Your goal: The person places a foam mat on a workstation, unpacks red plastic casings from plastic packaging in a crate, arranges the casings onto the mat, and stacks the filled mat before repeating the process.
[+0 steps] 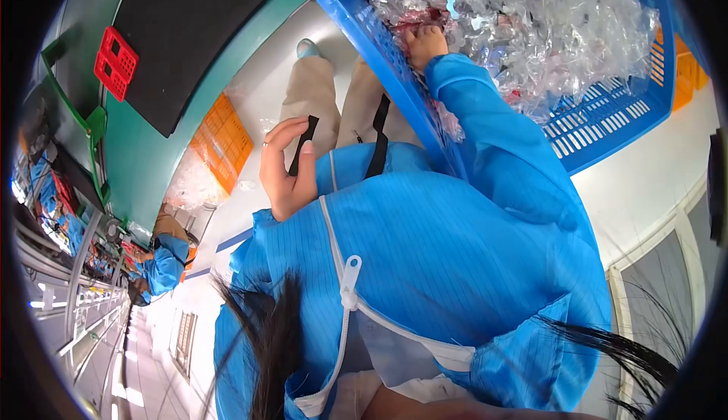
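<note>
Right hand [426, 45], fingers lowered into clear plastic wrappings [546, 48] just inside the side wall of a blue basket [375, 48]; the fingertips are partly hidden, so whether they grip anything cannot be told. Left hand [287, 166], thumb and fingers curved and parted, beside a black strap [311, 126] before the wearer's trousers. Upper left: a red perforated tray [116, 64] at the edge of a black mat [197, 33].
</note>
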Demonstrator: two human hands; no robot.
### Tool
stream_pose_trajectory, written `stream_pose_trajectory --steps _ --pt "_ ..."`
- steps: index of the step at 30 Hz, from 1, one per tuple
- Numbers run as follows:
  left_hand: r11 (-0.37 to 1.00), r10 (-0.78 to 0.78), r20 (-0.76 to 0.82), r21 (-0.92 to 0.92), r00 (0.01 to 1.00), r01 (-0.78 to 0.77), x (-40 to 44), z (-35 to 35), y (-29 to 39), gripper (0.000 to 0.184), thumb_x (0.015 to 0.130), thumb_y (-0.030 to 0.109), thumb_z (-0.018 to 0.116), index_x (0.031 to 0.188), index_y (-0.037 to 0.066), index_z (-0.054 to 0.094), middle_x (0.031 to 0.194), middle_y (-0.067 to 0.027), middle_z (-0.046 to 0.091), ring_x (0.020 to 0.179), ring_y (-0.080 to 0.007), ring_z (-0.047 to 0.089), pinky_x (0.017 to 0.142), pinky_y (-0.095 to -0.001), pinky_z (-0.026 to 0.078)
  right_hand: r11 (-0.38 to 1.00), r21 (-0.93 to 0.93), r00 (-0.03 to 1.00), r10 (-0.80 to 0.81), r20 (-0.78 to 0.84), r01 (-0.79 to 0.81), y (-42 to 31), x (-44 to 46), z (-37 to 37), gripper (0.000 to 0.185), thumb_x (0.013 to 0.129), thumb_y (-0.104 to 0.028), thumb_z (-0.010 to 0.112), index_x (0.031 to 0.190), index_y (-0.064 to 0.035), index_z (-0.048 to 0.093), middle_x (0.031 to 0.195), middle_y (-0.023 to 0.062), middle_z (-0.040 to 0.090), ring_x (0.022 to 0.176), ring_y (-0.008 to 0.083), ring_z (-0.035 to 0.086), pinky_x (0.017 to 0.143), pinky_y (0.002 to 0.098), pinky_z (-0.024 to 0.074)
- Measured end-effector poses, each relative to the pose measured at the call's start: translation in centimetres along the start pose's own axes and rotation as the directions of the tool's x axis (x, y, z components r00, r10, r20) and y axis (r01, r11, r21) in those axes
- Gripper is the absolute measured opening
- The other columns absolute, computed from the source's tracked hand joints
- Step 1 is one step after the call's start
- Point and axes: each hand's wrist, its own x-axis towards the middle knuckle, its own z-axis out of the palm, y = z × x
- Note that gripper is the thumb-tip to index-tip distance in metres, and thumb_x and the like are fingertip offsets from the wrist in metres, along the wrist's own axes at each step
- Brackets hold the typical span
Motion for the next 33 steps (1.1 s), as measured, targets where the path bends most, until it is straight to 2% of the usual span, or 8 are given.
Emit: stream_pose_trajectory --steps 5,9,13,16,19,23,26,33 --pt "0.999 -0.004 0.012 0.050 1.000 0.004 -0.9 -0.6 0.6 0.027 0.075 -0.008 0.057 0.101 0.000 0.058 0.106 -0.0165 0.061 0.099 -0.0283 0.059 0.088 -0.0337 0.045 0.946 0.195 0.902 -0.165 -0.398 0.259 1.5 -2.8 1.0 0.045 0.070 -0.026 0.067 0.109 -0.0077 0.054 0.105 0.0107 0.054 0.102 0.0288 0.050 0.089 0.0417 0.0375" --pt "0.999 -0.041 -0.012 -0.009 0.999 0.041 -1.4 -0.3 0.1 0.027 0.076 -0.008 0.056 0.101 0.001 0.058 0.106 -0.0158 0.061 0.100 -0.0285 0.059 0.089 -0.0340 0.044 0.947 0.318 0.861 0.135 -0.489 0.032 1.2 -5.5 0.7 0.053 0.069 -0.022 0.071 0.119 -0.0120 0.055 0.134 0.0184 0.040 0.122 0.0379 0.038 0.101 0.0440 0.0333" --pt "0.995 -0.080 0.046 -0.061 0.996 0.083 -2.0 -0.5 0.0 0.025 0.082 -0.006 0.051 0.106 0.000 0.055 0.114 -0.0151 0.056 0.110 -0.0246 0.053 0.098 -0.0356 0.039 0.879 0.471 0.786 0.341 -0.515 -0.073 -1.1 -5.2 0.5 0.060 0.067 -0.017 0.072 0.124 -0.0145 0.052 0.133 0.0197 0.040 0.120 0.0387 0.039 0.100 0.0442 0.0352" --pt "0.999 -0.046 -0.003 -0.022 0.999 0.046 -2.2 -0.5 0.7 0.026 0.076 -0.008 0.056 0.101 0.001 0.058 0.108 -0.0158 0.061 0.101 -0.0286 0.058 0.090 -0.0350 0.043 0.810 0.572 0.806 0.421 -0.415 -0.129 -1.8 -5.1 0.7 0.074 0.064 -0.013 0.074 0.129 -0.0056 0.042 0.118 0.0196 0.046 0.108 0.0376 0.046 0.094 0.0416 0.0398" --pt "0.998 -0.053 -0.035 -0.039 0.998 0.052 -1.9 -0.4 0.8 0.026 0.077 -0.007 0.056 0.102 0.001 0.058 0.109 -0.0156 0.061 0.102 -0.0285 0.058 0.091 -0.0350 0.043 0.967 0.235 0.911 0.183 -0.369 -0.099 -0.8 -3.1 0.1 0.059 0.066 -0.022 0.071 0.116 -0.0012 0.048 0.098 0.0144 0.052 0.094 0.0317 0.051 0.079 0.0390 0.0444" --pt "0.998 -0.037 -0.035 -0.043 0.999 0.035 -2.0 -0.6 1.2 0.026 0.078 -0.006 0.057 0.102 0.002 0.058 0.110 -0.0148 0.061 0.104 -0.0284 0.057 0.091 -0.0346 0.043 0.956 0.056 0.957 0.289 -0.004 -0.289 -1.4 -0.9 1.0 0.044 0.075 -0.023 0.062 0.114 -0.0063 0.053 0.111 0.0166 0.054 0.104 0.0357 0.051 0.081 0.0445 0.0468" --pt "0.998 -0.056 -0.013 0.015 0.998 0.056 -2.7 -1.3 1.7 0.025 0.079 -0.004 0.058 0.103 0.003 0.058 0.110 -0.0140 0.061 0.105 -0.0278 0.057 0.092 -0.0342 0.043 0.933 0.202 0.952 0.278 0.128 -0.299 -0.2 -0.6 -0.8 0.043 0.076 -0.026 0.060 0.115 -0.0093 0.053 0.116 0.0159 0.053 0.109 0.0387 0.049 0.084 0.0469 0.0467" --pt "0.993 -0.113 -0.031 -0.049 0.993 0.111 -2.9 -1.2 1.0 0.024 0.080 -0.003 0.057 0.103 0.002 0.058 0.109 -0.0140 0.061 0.104 -0.0272 0.057 0.092 -0.0341 0.043 0.931 0.222 0.950 0.250 0.187 -0.289 1.5 1.0 -1.2 0.054 0.070 -0.039 0.068 0.113 -0.0094 0.055 0.114 0.0176 0.057 0.102 0.0359 0.058 0.083 0.0453 0.0498"
